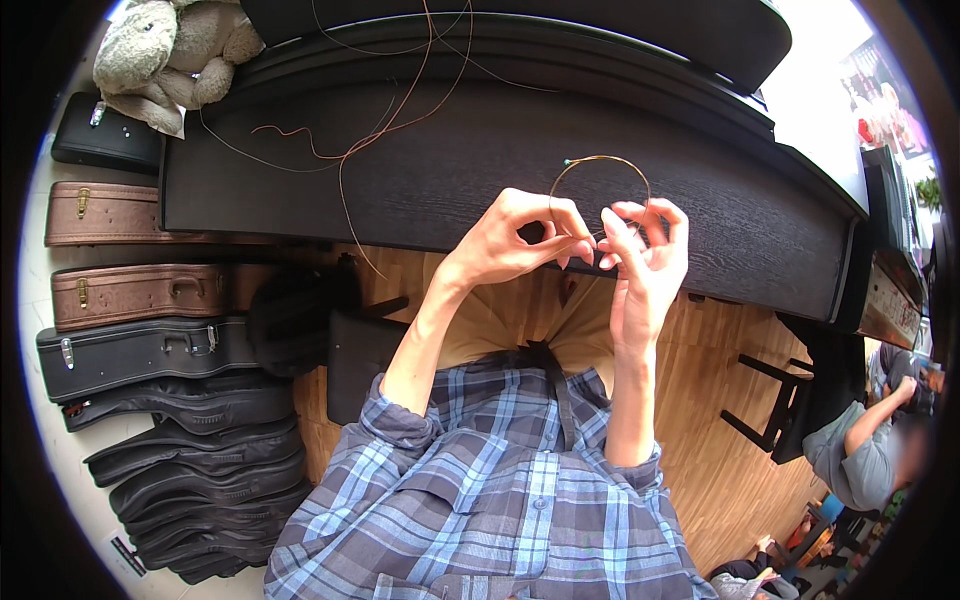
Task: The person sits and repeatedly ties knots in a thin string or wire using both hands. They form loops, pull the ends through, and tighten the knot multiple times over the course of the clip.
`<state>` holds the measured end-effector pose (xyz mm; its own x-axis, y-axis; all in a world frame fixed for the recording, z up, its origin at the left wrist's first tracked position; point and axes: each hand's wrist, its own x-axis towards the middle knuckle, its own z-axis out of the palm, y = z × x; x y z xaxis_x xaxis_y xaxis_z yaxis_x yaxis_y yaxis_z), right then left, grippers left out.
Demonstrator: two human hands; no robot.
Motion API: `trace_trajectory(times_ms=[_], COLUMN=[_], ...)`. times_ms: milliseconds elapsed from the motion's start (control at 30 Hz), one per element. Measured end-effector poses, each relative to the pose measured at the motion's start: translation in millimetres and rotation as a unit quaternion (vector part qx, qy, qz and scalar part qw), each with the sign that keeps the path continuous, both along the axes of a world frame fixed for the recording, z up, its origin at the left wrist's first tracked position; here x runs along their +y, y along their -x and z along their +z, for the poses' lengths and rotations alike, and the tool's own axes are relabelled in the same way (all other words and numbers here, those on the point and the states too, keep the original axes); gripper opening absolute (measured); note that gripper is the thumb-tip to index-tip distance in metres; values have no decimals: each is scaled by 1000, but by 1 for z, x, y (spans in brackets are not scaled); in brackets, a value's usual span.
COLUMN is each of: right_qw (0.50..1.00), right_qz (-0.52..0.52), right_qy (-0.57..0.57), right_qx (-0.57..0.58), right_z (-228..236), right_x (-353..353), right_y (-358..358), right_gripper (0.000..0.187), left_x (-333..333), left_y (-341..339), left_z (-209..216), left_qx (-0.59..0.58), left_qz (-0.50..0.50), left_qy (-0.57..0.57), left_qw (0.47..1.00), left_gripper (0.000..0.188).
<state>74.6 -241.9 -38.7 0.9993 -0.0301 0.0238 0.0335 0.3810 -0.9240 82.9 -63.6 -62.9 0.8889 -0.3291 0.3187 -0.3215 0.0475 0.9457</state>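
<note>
A thin bronze-coloured string [603,157], coiled into a loop with a small green ball end, is held up between my two hands, near the front edge of the black piano lid [480,130]. My left hand [520,236] pinches the lower left of the loop, thumb against fingertips. On the other side my right hand [648,262] grips the loop's lower right, fingers curled. The exact spot where the strings cross is partly hidden by the fingertips. Farther left, several loose copper-coloured strings [343,157] lie tangled across the lid, one hanging over its front edge.
A grey plush toy [200,55] sits at the lid's far left. Brown and black instrument cases [135,295] and soft bags [205,490] are stacked at left. At right are a black stool [765,405] and a person in a grey shirt [855,455]; other people sit farther off.
</note>
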Motion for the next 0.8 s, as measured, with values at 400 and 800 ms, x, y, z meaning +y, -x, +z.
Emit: trace_trajectory(times_ms=[400,800], right_qw=[985,989], right_qz=[151,141], right_qy=[-85,28], right_qx=[6,-46], right_z=[-17,-6], right_x=[-6,-10], right_y=[0,4], right_gripper=[25,45], left_x=[4,4], left_y=[1,3], left_z=[4,1], left_qx=[15,70], left_qz=[-5,13], left_qy=[70,125], left_qw=[997,990], left_gripper=[8,13])
